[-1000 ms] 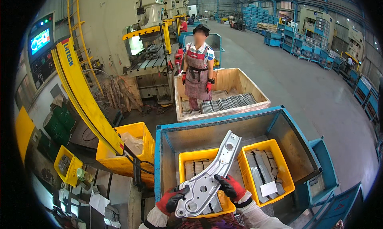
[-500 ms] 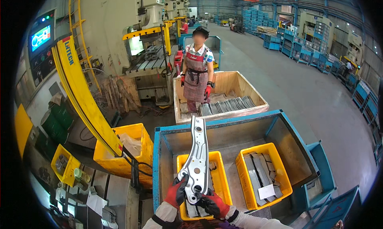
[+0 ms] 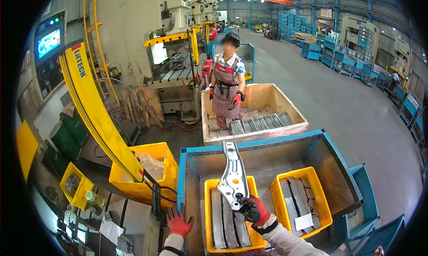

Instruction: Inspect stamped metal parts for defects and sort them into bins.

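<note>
My right hand, in a red and black glove, grips the lower end of a long stamped metal bracket. The bracket is silver, pierced with several holes, and points up and away from me. Below it stands a yellow crate with rows of stacked metal parts. My left hand, in a red glove, has its fingers spread beside the left rim of a blue metal bin; whether it presses on the rim I cannot tell.
A second yellow crate of metal parts, with a white paper, sits in the bin's right side. Beyond is a wooden crate where a person stands. A yellow post and a larger yellow box are at the left.
My left hand has let go of the bracket and moved left to the bin's edge. My right hand alone now holds the bracket, slightly farther right. The whole view has shifted a little.
</note>
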`<state>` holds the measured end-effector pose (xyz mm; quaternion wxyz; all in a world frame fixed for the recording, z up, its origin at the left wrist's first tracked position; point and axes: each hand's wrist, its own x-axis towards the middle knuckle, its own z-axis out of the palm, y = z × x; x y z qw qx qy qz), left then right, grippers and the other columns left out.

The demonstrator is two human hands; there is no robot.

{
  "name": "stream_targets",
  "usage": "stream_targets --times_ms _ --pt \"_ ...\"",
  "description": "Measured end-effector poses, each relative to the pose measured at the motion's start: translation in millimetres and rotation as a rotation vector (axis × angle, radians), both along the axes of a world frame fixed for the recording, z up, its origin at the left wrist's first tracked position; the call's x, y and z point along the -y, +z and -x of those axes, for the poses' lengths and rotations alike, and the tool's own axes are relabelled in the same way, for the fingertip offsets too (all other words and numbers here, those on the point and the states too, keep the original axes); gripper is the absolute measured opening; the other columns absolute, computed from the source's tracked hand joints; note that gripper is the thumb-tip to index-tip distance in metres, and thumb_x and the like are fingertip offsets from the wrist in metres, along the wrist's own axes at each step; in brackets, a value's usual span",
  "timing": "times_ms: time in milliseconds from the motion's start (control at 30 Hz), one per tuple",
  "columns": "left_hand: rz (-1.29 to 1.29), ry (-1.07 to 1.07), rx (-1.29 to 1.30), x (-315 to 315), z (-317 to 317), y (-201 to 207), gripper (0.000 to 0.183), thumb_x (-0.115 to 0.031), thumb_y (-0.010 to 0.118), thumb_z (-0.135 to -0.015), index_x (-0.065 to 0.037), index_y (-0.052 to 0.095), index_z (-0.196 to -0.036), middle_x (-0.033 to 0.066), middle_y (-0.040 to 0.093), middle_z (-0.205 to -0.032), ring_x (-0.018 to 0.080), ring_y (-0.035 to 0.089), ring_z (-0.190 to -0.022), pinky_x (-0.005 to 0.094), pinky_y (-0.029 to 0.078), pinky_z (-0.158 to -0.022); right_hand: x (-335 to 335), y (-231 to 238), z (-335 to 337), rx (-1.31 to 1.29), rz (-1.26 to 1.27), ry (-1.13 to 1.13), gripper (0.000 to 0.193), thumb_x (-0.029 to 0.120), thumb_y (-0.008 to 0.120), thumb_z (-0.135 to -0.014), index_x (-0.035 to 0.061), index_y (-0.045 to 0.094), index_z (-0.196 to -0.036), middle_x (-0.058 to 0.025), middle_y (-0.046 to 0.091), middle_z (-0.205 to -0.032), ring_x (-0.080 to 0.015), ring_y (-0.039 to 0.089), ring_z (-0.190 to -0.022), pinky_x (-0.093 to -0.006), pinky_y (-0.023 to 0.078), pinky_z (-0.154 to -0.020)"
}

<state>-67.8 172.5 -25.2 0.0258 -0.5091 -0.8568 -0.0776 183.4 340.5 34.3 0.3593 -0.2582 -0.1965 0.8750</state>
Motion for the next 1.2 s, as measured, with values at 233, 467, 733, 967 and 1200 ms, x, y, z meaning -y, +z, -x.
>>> stream_targets --times_ms 233,467,733,967,1200 --pt "0.074 0.133 0.264 3.1 7.6 -20.5 0.071 -0.038 0.061 -0.069 -0.021 0.033 -0.133 0.019 0.015 -0.142 0.0421 0.027 -0.123 0.0501 0.029 -0.098 -21.4 -2.3 6.1 0.03 -0.047 -0.139 0.024 0.007 0.055 -0.082 -0.0014 0.057 -0.104 -0.0104 0.063 -0.088 -0.0195 0.062 -0.071 -0.0308 0.053 -0.064" --pt "-0.014 0.121 0.215 4.3 10.2 -29.3 0.07 -0.035 0.062 -0.067 -0.021 0.036 -0.13 0.0205 0.022 -0.139 0.0418 0.029 -0.122 0.0502 0.028 -0.098 -128.7 -26.4 53.6 -0.049 -0.296 -0.163 0.02 0.007 0.054 -0.083 0.0009 0.059 -0.101 -0.0072 0.063 -0.091 -0.0174 0.061 -0.079 -0.0292 0.05 -0.068" --pt "-0.007 0.077 0.216 -4.8 5.8 -15.9 0.068 -0.033 0.062 -0.07 -0.018 0.035 -0.13 0.0247 0.023 -0.137 0.0426 0.03 -0.122 0.0491 0.029 -0.098 -236.1 -20.2 108.0 0.092 -0.368 -0.287 0.012 0.013 0.062 -0.079 0.0015 0.061 -0.082 -0.0035 0.062 -0.074 -0.0139 0.058 -0.059 -0.0269 0.048 -0.053" --pt "0.07 0.123 0.249 -6.7 4.7 -18.3 0.07 -0.033 0.063 -0.069 -0.022 0.033 -0.131 0.021 0.02 -0.14 0.0426 0.029 -0.123 0.0509 0.029 -0.098 -271.1 -43.1 120.7 0.313 -0.599 -0.29 0.011 0.008 0.055 -0.083 0.0003 0.059 -0.09 -0.0071 0.062 -0.082 -0.0163 0.061 -0.066 -0.0254 0.052 -0.059" --pt "0.004 0.129 0.211 -0.9 7.7 -16.5 0.065 -0.033 0.061 -0.07 -0.019 0.038 -0.129 0.0246 0.026 -0.136 0.0429 0.034 -0.118 0.0493 0.028 -0.098 -265.2 -33.3 147.5 0.082 -0.319 -0.285 0.01 0.007 0.057 -0.081 0.0001 0.06 -0.087 -0.0068 0.061 -0.079 -0.0158 0.061 -0.068 -0.0249 0.052 -0.06"
